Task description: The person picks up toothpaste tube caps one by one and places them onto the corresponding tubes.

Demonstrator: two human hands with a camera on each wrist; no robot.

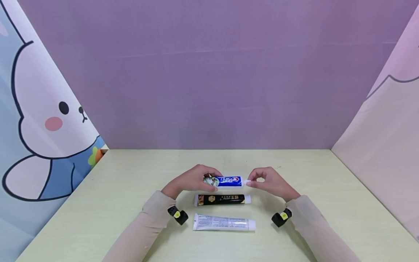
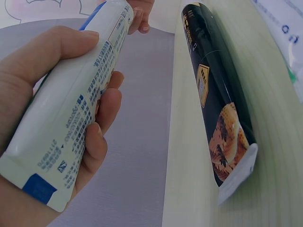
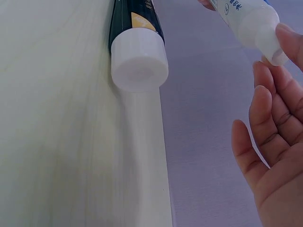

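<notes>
My left hand (image 1: 195,177) grips the body of a blue-and-white toothpaste tube (image 1: 230,181) held lengthwise above the table. In the left wrist view the thumb presses on the tube's white printed face (image 2: 71,106) while the fingers curl under it. At the tube's right end, my right hand (image 1: 271,182) pinches the small white cap (image 3: 271,45) between thumb and fingertips. The other fingers of that hand are loosely bent. Just nearer to me lies a black toothpaste tube (image 1: 224,199) with a white cap, untouched. A white tube (image 1: 224,222) with printed text lies nearest me.
The pale wooden table (image 1: 131,171) meets a purple backdrop (image 1: 216,91) at its far edge. A cartoon-printed panel (image 1: 42,109) stands on the left, and a pale pink one (image 1: 386,145) on the right. Both wrists wear black straps with cameras (image 1: 178,214).
</notes>
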